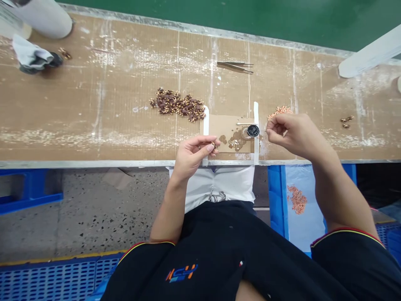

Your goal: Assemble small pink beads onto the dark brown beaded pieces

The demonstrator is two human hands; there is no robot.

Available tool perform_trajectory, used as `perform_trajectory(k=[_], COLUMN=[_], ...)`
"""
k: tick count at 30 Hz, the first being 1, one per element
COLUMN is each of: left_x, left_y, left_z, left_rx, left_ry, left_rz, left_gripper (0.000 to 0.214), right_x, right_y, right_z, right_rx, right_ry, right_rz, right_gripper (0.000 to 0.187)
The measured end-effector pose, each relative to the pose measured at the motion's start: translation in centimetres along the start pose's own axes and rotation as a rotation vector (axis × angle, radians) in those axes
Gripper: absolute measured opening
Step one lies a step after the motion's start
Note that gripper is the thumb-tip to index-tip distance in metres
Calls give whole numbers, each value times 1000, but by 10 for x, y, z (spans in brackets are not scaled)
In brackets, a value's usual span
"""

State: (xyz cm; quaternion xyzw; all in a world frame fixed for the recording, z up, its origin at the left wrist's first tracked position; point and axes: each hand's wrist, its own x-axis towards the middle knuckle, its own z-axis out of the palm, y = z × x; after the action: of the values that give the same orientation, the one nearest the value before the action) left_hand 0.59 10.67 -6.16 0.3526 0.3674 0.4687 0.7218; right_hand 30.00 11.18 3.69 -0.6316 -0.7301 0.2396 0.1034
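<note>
My left hand (192, 154) hovers at the bench's near edge, fingers pinched on a small brown and gold part (214, 145). My right hand (290, 130) is closed in a pinch just right of a taped cardboard pad (224, 125); what it pinches is too small to name. On the pad lie smears of brown glue (236, 141) and a small black round pot (252, 131). A heap of brown parts (178, 104) lies left of the pad. A small heap of copper-coloured pieces (280, 111) lies just behind my right hand.
Tweezers (235, 65) lie at the back of the cardboard-covered bench (94, 113). A crumpled cloth (33, 58) and a white roll (46, 16) are at the far left. A few loose parts (346, 121) sit at right. A blue bin (297, 200) with copper pieces stands below.
</note>
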Motion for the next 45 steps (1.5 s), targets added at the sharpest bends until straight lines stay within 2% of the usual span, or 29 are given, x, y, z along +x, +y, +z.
perform_trajectory(k=[5,16,33,39,45], left_x=[0,4,3,5,7], left_y=[-2,1,-2,-6,-8], left_z=[0,3,1,-1,-2], left_rx=[0,30,15,-19,-3], left_ry=[-16,-36,-73,-119,-109], left_rz=[44,8,46,98,114], left_gripper=[36,36,32,29,31], right_x=[14,23,25,24,23], right_y=[-5,-9,-14,-17,-17], right_z=[5,4,5,5,-1], right_rx=[-106,-207,-181,-225,-182], right_ry=[-10,-34,-65,-42,1], right_rz=[-38,-80,-40,-77,-142], right_gripper=[16,16,20,20,23])
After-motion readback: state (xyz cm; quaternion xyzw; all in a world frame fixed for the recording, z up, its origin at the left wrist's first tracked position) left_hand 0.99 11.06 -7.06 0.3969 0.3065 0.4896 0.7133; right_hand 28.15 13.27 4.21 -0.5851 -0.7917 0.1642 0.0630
